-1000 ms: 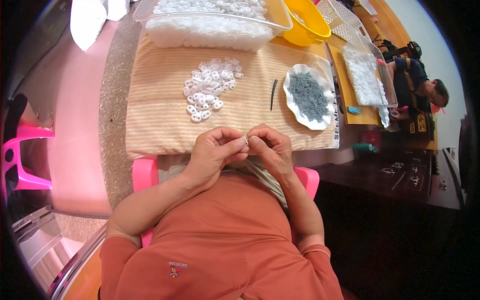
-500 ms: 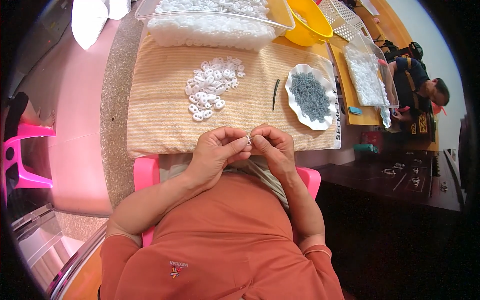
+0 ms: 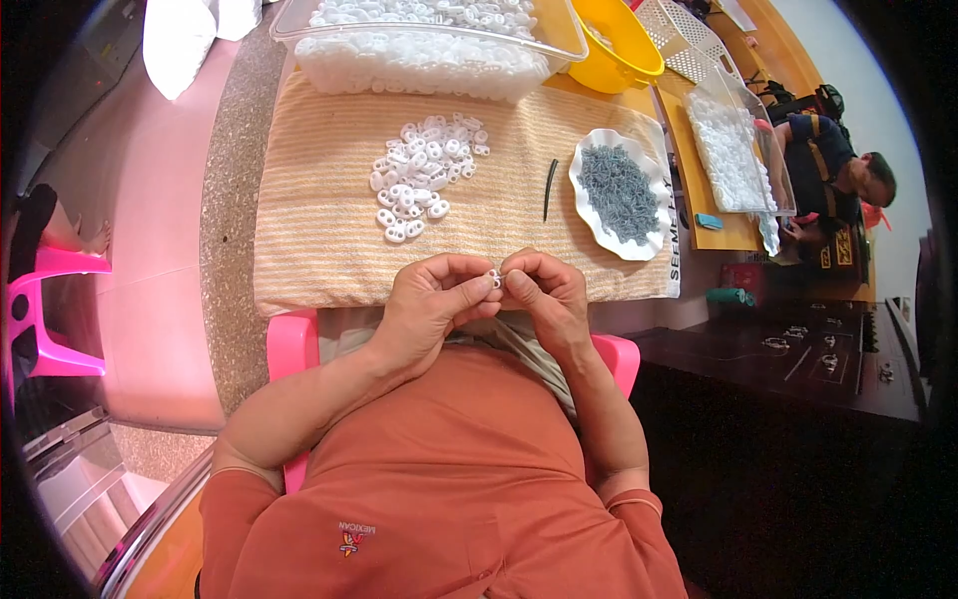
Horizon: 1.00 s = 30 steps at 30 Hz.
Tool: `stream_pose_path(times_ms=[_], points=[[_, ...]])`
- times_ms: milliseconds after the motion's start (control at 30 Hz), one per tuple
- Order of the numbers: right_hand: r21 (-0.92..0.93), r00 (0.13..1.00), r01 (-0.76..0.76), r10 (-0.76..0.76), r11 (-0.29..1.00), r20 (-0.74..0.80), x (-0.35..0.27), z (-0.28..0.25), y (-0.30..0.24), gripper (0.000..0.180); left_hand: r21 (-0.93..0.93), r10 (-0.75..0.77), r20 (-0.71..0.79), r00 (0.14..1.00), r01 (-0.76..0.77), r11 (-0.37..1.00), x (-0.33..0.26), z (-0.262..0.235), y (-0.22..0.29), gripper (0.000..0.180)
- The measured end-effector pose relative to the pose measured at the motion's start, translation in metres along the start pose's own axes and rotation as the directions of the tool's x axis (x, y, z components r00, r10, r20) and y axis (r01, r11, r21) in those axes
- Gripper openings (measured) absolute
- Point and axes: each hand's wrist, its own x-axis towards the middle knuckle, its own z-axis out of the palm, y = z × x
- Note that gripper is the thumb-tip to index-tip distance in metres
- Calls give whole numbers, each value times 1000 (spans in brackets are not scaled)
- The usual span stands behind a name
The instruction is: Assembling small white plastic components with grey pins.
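My left hand [image 3: 437, 298] pinches a small white two-holed plastic piece [image 3: 496, 281] between thumb and forefinger, just over the front edge of the table. The fingertips of my right hand [image 3: 547, 296] meet at the other side of this piece. Whether they also pinch a tiny part is too small to make out. Beyond my left hand lies a loose pile of similar white plastic pieces [image 3: 424, 165] on a striped towel [image 3: 324, 200]. A white wavy-rimmed plate [image 3: 659, 180] on the right holds many tiny thin grey parts [image 3: 621, 195]. Between pile and plate lies a thin black stick [image 3: 550, 190].
At the back stands a transparent bin [image 3: 429, 35] full of white pieces, with a yellow basin [image 3: 624, 50] beside it. Another bin [image 3: 783, 170] rests on a side table to the right, where a person [image 3: 838, 165] sits. A pink stool [image 3: 50, 319] stands on the left.
Both hands stay in place around the white piece, which looks turned very slightly. Nothing else has visibly moved.
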Motion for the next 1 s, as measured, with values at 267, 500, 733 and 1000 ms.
stream_pose_path(times_ms=[267,500,733,1000], points=[[23,999,-33,33,999,-23,-1,1,0,10,8,7,-2,1000,-7,1000,1,-1,0,15],[-3,999,-22,21,1000,-28,-2,5,-1,10,-2,-6,2,1000,6,1000,0,-2,-1,15],[-88,999,-4,0,996,-39,-2,6,2,8,10,-2,0,1000,2,1000,0,-2,-1,15],[-165,997,51,-60,985,-55,0,8,6,7,17,19,-26,999,-19,1000,0,-1,-3,15]])
